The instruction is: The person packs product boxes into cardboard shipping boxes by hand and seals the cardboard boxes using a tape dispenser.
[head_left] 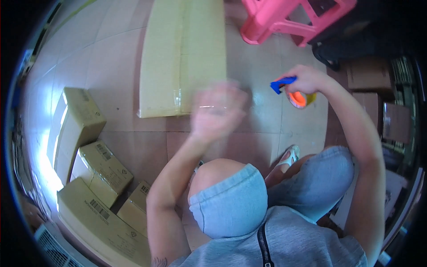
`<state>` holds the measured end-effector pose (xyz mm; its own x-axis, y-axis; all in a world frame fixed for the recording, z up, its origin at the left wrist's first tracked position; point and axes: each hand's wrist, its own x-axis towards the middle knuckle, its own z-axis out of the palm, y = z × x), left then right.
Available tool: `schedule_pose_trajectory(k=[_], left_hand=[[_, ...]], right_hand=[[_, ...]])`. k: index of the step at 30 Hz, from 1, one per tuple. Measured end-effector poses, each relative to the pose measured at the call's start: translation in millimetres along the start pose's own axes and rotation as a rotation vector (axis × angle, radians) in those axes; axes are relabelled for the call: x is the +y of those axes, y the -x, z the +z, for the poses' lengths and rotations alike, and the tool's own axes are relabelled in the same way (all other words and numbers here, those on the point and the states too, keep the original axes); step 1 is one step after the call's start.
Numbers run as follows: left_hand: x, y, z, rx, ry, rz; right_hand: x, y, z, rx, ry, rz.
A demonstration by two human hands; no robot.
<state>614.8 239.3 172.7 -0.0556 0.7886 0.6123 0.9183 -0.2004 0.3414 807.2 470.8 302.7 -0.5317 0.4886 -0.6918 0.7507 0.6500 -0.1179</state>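
Head camera view: a tape dispenser (283, 83), blue with an orange core, is gripped in the right hand (307, 79) above the tiled floor (256, 58), to the right of a long carton (187, 53). Likely light and stiff, it should sit securest when held by its blue body. The carton, probably stiff-walled but bulky, looks best grasped along its long sides. The right arm reaches far, elbow bent, wrist turned inward; the left hand (218, 107) blurs at the carton's near right corner, its finger spread and contact impossible to tell.
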Motion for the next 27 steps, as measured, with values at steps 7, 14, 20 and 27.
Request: schedule_pose_trajectory(k=[7,14,20,27], left_hand=[[-18.3,-11.1,35.9,-0.145,-0.132,0.226],[-155.1,30.6,-77.3,-0.134,0.325,-1.195],[-96.7,73.2,-58.7,0.008,0.646,-1.132],[-55.5,113.0,-60.7,0.120,0.631,-1.196]], right_hand=[[29.0,14.3,45.7,-0.080,-0.789,0.099],[0.1,-62.0,62.8,0.082,-2.030,-0.206],[-90.8,-156.5,98.6,0.086,-2.022,-0.150],[-122.3,-153.8,87.3,0.047,-2.233,-0.352]])
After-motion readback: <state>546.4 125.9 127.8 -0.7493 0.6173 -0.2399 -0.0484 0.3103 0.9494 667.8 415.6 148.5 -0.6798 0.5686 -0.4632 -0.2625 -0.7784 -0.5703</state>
